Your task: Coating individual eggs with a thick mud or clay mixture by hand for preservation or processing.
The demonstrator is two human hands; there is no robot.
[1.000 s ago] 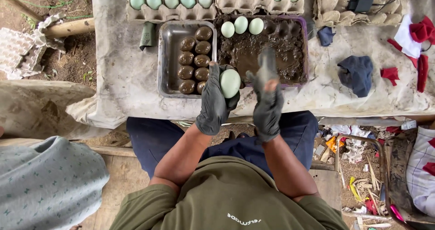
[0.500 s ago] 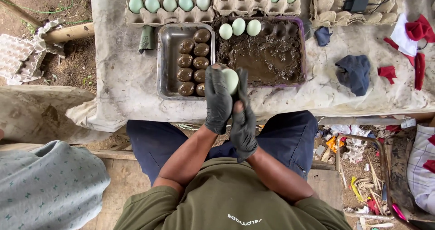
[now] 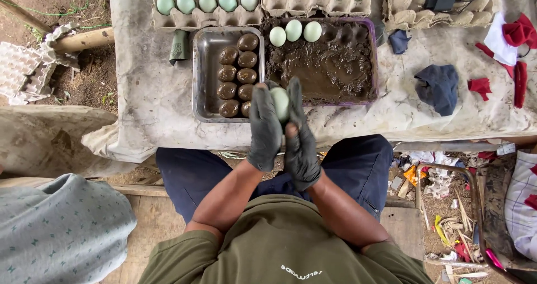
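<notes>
Beyond my grip stretches the worktop [image 3: 156,94], draped in a stained, wrinkled pale cloth, standing outdoors over bare dirt and scraps. At its far edge lie grey pulp egg cartons [image 3: 313,1], bumpy and soft-edged, holding smooth pale green eggs [image 3: 207,3]. Just past my right hand sits the purple-rimmed tray [image 3: 372,49], filled with wet, lumpy brown mud [image 3: 324,71], with three clean eggs [image 3: 293,31] resting along its far side. Just past my left hand sits the rectangular steel pan [image 3: 204,77], dull and smeared, holding two rows of mud-coated eggs [image 3: 238,74], dark and glossy. Well off to the right of my grip lie a crumpled dark blue rag [image 3: 439,88] and red cloth scraps [image 3: 517,38]. My left hand [image 3: 264,128] and right hand [image 3: 299,136], both in mud-stained black gloves, press together upright over the near edge of the worktop, palms closed around one pale green egg [image 3: 279,102], whose smooth oval top shows between the fingers [image 3: 295,96].
</notes>
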